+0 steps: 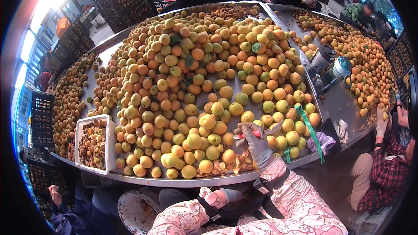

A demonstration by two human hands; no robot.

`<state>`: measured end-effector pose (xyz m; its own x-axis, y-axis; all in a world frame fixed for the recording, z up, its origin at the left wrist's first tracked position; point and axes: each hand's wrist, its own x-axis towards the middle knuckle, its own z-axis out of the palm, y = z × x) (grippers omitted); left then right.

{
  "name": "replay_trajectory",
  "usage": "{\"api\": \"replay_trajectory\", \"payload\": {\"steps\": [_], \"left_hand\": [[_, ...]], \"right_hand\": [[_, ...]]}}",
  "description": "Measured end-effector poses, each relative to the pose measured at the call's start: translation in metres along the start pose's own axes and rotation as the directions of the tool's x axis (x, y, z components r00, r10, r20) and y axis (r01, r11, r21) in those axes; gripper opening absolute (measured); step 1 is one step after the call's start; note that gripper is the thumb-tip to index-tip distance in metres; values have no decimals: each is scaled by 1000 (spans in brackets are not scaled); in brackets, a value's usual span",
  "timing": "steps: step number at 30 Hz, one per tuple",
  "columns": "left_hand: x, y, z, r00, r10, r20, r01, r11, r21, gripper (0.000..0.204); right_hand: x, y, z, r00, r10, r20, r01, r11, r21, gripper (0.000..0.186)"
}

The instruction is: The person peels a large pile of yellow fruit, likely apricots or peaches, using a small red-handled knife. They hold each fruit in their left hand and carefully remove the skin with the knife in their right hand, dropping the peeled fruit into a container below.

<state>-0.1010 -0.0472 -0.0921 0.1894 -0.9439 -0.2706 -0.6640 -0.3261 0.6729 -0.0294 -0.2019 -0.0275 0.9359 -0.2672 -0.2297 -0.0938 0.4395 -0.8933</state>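
A heap of round, yellow-orange, apricot-like fruit covers the metal table in front of me. Over its near edge my gloved right hand is closed around a small knife with a red handle, its pale curved blade pointing right above the fruit. Cut peel and fruit pieces lie beside that hand, along the table's rim. My left hand, in a grey glove, is low below the table edge near my lap; its fingers are hidden in shadow.
A white plastic bin of brown scraps stands on the table's left. Below it is a white bucket. Green ribbon and two cups sit right, by a metal divider. Other people work around the tables; black crates stand behind.
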Motion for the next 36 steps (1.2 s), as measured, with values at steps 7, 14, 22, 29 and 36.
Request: {"api": "replay_trajectory", "payload": {"steps": [7, 14, 22, 29, 36], "left_hand": [[-2, -8, 11, 1000, 0, 26, 0, 1000, -6, 37], [-2, -3, 3, 996, -1, -93, -3, 999, -34, 38], [-1, 1, -2, 999, -15, 39, 17, 999, -38, 33], [-3, 5, -8, 995, -45, 86, 50, 997, -64, 31], [3, 0, -1, 987, -116, 113, 134, 977, -168, 34]], "right_hand": [[1, 5, 2, 1000, 3, 17, -3, 1000, 31, 30], [-1, 1, 3, 1000, 1, 26, -2, 999, 39, 30], [-2, -2, 3, 1000, -2, 8, 2, 1000, -5, 29], [-2, 0, 5, 1000, 3, 10, -3, 1000, 4, 28], [-3, 0, 5, 1000, 22, 11, -22, 1000, 8, 28]]}}
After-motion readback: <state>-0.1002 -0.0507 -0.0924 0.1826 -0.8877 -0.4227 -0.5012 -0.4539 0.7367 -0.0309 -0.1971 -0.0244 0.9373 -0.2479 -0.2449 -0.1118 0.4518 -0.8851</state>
